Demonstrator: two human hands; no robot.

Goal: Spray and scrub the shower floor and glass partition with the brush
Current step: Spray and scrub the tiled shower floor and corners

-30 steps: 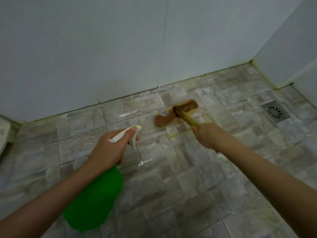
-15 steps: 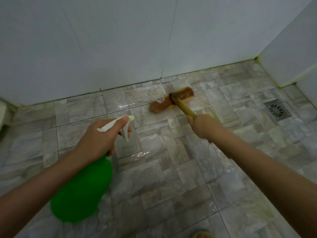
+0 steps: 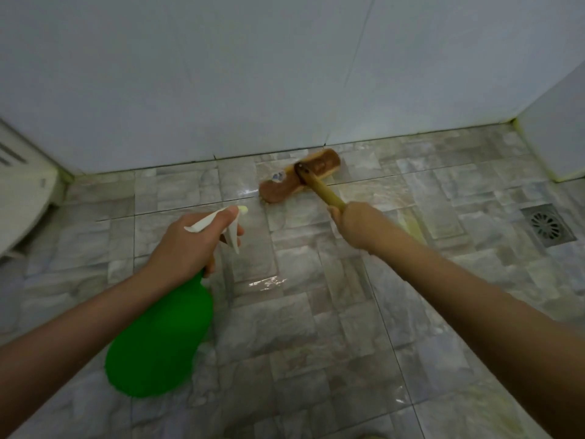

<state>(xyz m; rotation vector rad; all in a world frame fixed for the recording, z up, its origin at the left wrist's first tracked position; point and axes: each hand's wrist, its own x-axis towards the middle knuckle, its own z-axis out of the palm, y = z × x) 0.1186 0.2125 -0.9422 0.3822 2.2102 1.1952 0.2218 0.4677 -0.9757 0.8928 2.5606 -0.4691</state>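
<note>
**Scrubbing the far edge of the shower floor, spray bottle at the ready**

The person's right hand (image 3: 354,224) grips the yellow handle (image 3: 326,193) of the brush (image 3: 300,179), with its fingers curled tight round the shaft. Only the back of the hand shows, so the fingertips are hidden. The handle runs up and to the left from the fist to the brown brush head, which lies flat on the shower floor (image 3: 316,327). The head sits at a slant just beside the foot of the far wall (image 3: 253,74), and a small pale label shows on its left half.

The left hand (image 3: 186,245) holds the green spray bottle (image 3: 161,340) by the neck, its fingers wrapped round it. One finger (image 3: 232,212) lies along the top of the white spray head (image 3: 232,231) and another shows beside the trigger. The nozzle points toward the far wall, near the left end of the brush head but apart from it. The round green body hangs below the wrist, above the near floor tiles.

The floor is grey marbled tile and it is wet: a bright glint (image 3: 267,282) lies between the two arms, and a yellowish smear (image 3: 411,226) shows just right of the right hand. A square metal drain (image 3: 547,224) is set in the floor at the far right, well apart from the brush. A white panel (image 3: 557,137) stands in the far right corner. A white fixture (image 3: 22,191) fills the left edge, and what it is cannot be told.
</note>
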